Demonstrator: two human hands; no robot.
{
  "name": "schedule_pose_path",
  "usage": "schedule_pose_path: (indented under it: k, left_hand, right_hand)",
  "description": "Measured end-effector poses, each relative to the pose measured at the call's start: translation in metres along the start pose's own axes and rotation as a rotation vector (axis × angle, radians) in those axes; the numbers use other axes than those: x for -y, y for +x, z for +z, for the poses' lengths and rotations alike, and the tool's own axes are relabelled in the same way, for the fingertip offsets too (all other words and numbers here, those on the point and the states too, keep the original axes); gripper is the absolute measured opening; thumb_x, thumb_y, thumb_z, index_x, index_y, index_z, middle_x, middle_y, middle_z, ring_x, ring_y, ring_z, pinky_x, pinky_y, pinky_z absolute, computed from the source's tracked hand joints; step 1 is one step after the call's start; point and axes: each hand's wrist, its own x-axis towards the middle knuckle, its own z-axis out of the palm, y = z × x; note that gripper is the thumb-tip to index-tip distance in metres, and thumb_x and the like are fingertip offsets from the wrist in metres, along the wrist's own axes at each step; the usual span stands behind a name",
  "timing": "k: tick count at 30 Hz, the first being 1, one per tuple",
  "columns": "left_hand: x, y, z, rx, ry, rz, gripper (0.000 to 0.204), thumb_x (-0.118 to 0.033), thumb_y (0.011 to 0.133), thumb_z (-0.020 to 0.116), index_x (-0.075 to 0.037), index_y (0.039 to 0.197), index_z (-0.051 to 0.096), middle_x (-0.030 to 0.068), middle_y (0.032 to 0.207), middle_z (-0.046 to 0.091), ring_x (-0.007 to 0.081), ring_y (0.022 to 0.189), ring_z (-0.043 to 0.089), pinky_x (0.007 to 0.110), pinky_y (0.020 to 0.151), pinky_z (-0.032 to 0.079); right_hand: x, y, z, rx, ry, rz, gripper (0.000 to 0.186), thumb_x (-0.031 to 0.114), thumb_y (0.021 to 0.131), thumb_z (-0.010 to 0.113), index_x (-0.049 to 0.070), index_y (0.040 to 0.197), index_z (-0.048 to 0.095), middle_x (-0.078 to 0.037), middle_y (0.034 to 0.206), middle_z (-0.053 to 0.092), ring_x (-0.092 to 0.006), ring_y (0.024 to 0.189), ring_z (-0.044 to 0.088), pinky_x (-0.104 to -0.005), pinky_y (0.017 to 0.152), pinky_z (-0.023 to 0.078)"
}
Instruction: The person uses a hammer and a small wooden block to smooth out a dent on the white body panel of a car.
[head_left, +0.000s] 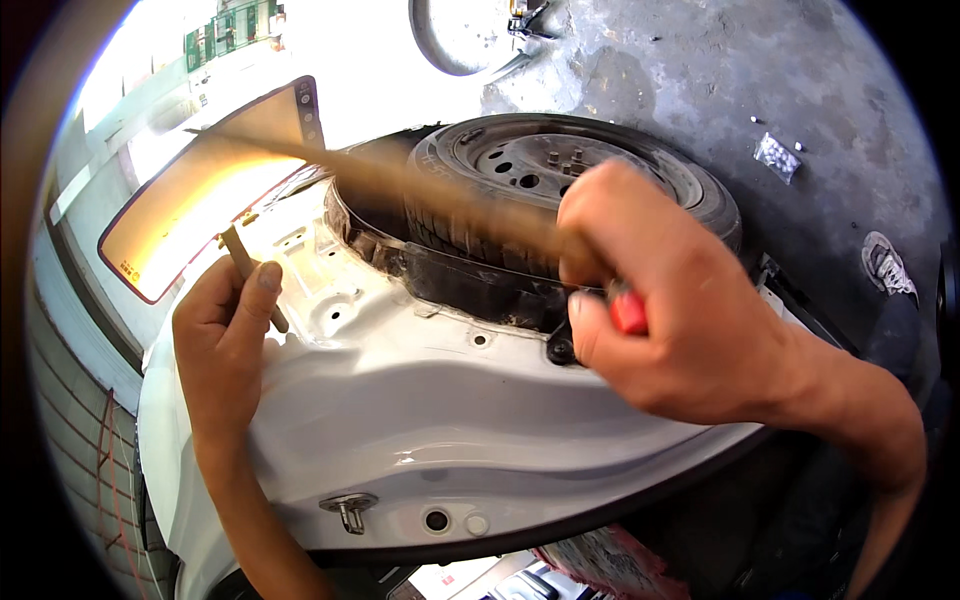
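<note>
My left hand point(225, 345) is closed around a short, flat grey-brown bar point(239, 250), thumb pressed on its side, over the left of a white car body panel point(450, 415). In my right hand point(690, 310), held above the panel's right side, is a long tan stick-like tool point(430, 190). Motion smears it, so its exact kind does not show. It reaches up and left to a thin dark tip, and its red end point(629, 312) pokes out by my thumb. Behind the hands, a spare wheel point(690, 195) lies in a dark well in the panel.
A glowing yellow light board point(215, 190) stands beyond my left hand. On the near edge of the panel sits a metal latch striker point(350, 510). A small clear bag point(777, 157) lies on the concrete floor at right, above a shoe point(885, 265) and dark trouser leg.
</note>
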Motion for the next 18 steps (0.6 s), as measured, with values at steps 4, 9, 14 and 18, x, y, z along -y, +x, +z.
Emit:
schedule_pose_path:
  k: [4, 9, 14, 18]
  left_hand:
    - [-0.003, -0.002, 0.001, -0.030, 0.005, -0.071, 0.030, -0.024, 0.099, 0.067, -0.001, 0.081, 0.061, -0.0025, 0.068, 0.051, 0.0066, 0.064, 0.044, 0.024, 0.059, 0.036]
    - [0.006, -0.002, -0.003, 0.013, -0.050, 0.002, 0.028, -0.027, 0.100, 0.066, -0.002, 0.087, 0.064, -0.0037, 0.068, 0.052, 0.0015, 0.056, 0.038, 0.021, 0.049, 0.028]
    - [0.000, -0.002, -0.006, 0.090, -0.059, -0.053, 0.029, -0.027, 0.100, 0.067, -0.001, 0.087, 0.063, -0.0026, 0.069, 0.053, 0.0035, 0.060, 0.043, 0.022, 0.053, 0.033]
    - [-0.001, -0.002, -0.006, 0.109, -0.075, -0.008, 0.027, -0.026, 0.100, 0.067, -0.001, 0.088, 0.063, -0.0027, 0.070, 0.053, 0.0048, 0.062, 0.046, 0.022, 0.056, 0.035]
  right_hand:
    - [0.006, 0.006, 0.000, -0.167, 0.246, 0.092, 0.016, 0.002, 0.084, 0.060, 0.004, 0.097, 0.051, -0.007, 0.098, 0.050, -0.0151, 0.091, 0.051, -0.0321, 0.085, 0.043]
    - [-0.003, 0.001, -0.008, 0.028, -0.010, -0.067, 0.019, 0.001, 0.081, 0.060, 0.004, 0.097, 0.049, -0.011, 0.098, 0.051, -0.0217, 0.091, 0.053, -0.0352, 0.086, 0.044]
    - [0.002, -0.001, -0.007, 0.056, 0.044, 0.023, 0.017, 0.002, 0.082, 0.059, 0.004, 0.096, 0.050, -0.011, 0.097, 0.052, -0.0208, 0.088, 0.052, -0.0334, 0.084, 0.044]
    - [0.000, -0.001, -0.005, -0.086, 0.124, 0.012, 0.017, 0.000, 0.080, 0.058, 0.004, 0.094, 0.050, -0.010, 0.095, 0.052, -0.0192, 0.085, 0.052, -0.0322, 0.079, 0.043]
